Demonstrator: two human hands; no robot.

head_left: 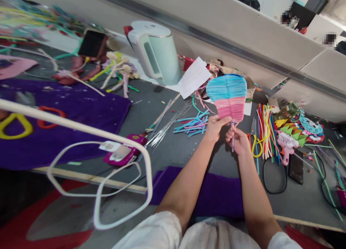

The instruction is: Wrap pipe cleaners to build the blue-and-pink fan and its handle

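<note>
A heart-shaped piece [227, 96] made of fuzzy pipe cleaners, blue on top and pink below, is held upright above the grey table [167, 148]. My left hand [215, 127] pinches its lower pink edge. My right hand [239, 140] grips the thin purple stem that hangs below the piece. A loose pile of blue and pink pipe cleaner offcuts [193, 123] lies on the table just left of my left hand.
A pale green kettle [155, 52] stands behind. A bundle of coloured pipe cleaners [265, 130], a pink glue gun [285, 147], a black phone [296, 167], a magenta device [124, 152] with a white cable, purple cloths [78, 112] and paper [193, 77] crowd the table.
</note>
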